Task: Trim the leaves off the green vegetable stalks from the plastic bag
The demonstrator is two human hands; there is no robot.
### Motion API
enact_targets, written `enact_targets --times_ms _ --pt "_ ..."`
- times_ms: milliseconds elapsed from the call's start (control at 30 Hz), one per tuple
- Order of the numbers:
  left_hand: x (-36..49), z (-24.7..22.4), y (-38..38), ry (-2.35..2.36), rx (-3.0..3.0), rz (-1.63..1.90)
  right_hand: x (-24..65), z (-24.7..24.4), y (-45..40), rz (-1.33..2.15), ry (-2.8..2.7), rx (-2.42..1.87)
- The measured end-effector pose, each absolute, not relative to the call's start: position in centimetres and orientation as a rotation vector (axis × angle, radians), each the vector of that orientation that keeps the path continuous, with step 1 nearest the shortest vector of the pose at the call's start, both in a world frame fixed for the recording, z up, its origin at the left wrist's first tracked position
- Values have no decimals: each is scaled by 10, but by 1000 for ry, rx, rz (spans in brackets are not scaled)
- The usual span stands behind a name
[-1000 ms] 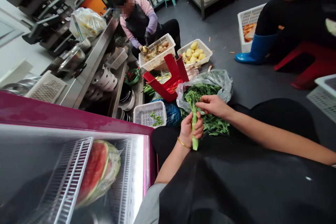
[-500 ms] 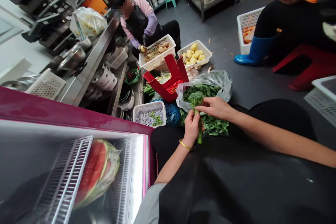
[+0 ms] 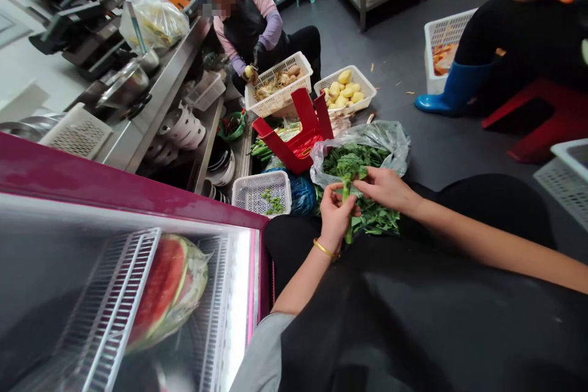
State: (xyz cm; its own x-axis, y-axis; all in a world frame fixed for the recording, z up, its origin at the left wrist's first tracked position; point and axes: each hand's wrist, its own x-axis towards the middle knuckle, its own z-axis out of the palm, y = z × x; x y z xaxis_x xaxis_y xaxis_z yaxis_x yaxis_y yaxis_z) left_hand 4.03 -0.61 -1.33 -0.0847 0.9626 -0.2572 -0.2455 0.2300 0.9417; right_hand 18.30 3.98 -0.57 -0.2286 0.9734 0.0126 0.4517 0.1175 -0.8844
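Note:
My left hand (image 3: 336, 214) is closed around the stem of a broccolini stalk (image 3: 347, 188), which stands nearly upright with its green head on top. My right hand (image 3: 387, 188) pinches at a leaf on the stalk's right side, just below the head. Behind my hands lies a clear plastic bag (image 3: 395, 146) full of leafy greens (image 3: 331, 160). More loose leaves (image 3: 379, 217) are heaped under my hands, close to my lap. To the left, a white basket (image 3: 239, 196) holds a few small green pieces (image 3: 274, 203).
An upturned red stool (image 3: 301, 150) stands beyond the bag. Farther back are a basket of peeled potatoes (image 3: 343, 95) and a co-worker (image 3: 252, 18) peeling over another basket (image 3: 261, 111). An open fridge with cut watermelon (image 3: 160, 288) is at my left. Another person's blue boot (image 3: 452, 89) is at right.
The broccolini stalk has turned more upright, with its head showing more fully. My right hand has shifted slightly, its fingers now at a side leaf. The view has tilted a little.

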Motion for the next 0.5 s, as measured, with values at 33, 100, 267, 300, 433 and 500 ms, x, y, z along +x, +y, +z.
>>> enact_targets --times_ms 33,100,267,300,433,500 --pt "40 -13 -8 1276 871 1228 182 -6 46 1149 -1725 -1396" --pt "39 -13 -10 1369 976 1286 178 -7 54 1328 -1619 -1381" --pt "35 -16 -6 1155 776 1124 170 -20 53 1600 -1335 -1191" --pt "36 -17 -5 1094 708 1086 170 -23 50 1604 -1302 -1168" --pt "43 -24 -1 1133 614 1215 170 -27 26 1196 -1508 -1302" --pt "45 -26 0 1200 613 1332 171 -22 15 868 -1743 -1257"
